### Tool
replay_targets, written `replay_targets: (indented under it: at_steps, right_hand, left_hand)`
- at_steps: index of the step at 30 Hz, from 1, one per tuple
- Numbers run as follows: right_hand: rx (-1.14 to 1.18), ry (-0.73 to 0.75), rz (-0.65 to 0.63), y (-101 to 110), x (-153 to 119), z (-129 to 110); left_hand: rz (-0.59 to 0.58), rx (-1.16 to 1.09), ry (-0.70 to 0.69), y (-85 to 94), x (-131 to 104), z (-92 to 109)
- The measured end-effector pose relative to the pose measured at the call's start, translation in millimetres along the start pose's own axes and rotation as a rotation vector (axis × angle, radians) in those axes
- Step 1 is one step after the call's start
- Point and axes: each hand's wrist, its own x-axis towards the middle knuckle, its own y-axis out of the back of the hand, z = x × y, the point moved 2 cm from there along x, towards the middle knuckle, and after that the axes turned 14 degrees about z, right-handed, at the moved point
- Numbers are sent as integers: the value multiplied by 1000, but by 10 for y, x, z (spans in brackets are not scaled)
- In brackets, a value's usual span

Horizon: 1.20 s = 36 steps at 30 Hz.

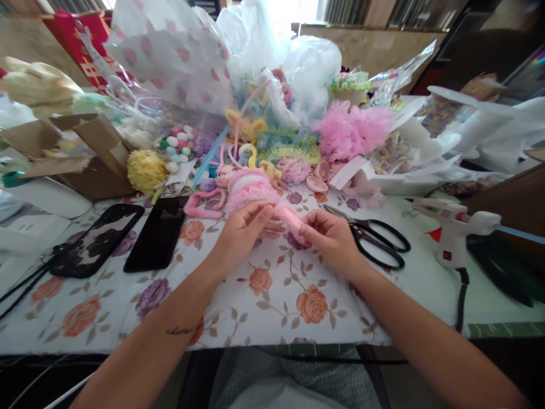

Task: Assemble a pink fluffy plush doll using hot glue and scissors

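A short, fuzzy pink strip (pixel 290 220) stretches between my two hands over the flowered cloth. My left hand (pixel 251 223) pinches its left end between thumb and fingers, while my right hand (pixel 327 232) has closed on its lower right end. Just behind my left hand lies a fluffy pink piece with a pale band (pixel 252 186). A bent pink fuzzy loop (pixel 205 203) rests to the left of it. Black-handled scissors (pixel 377 241) lie to the right of my right hand, blades toward it.
Two dark phones (pixel 156 236) lie at the left beside a cardboard box (pixel 100 150). A white glue gun (pixel 453 230) is at the right. Pom-poms (pixel 176 142), pink fluff (pixel 353 129) and plastic bags (pixel 170 57) crowd the back of the flowered table (pixel 272 309).
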Motion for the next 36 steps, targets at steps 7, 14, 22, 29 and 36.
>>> replay_targets:
  at_steps: [7, 14, 22, 29, 36]
  right_hand:
    - [663, -647, 0, 35, 79, 28]
    - [732, -819, -147, 11, 62, 19]
    - [607, -775, -263, -60, -32, 45]
    - [507, -833, -319, -72, -89, 40]
    - [572, -906, -329, -56, -69, 39]
  left_hand:
    - [94, 50, -56, 0, -34, 71]
    - [-28, 59, 4, -89, -97, 62]
    - [-57, 63, -152, -45, -45, 63]
    - [-70, 259, -228, -42, -77, 101]
    - [-1, 237, -189, -53, -89, 100]
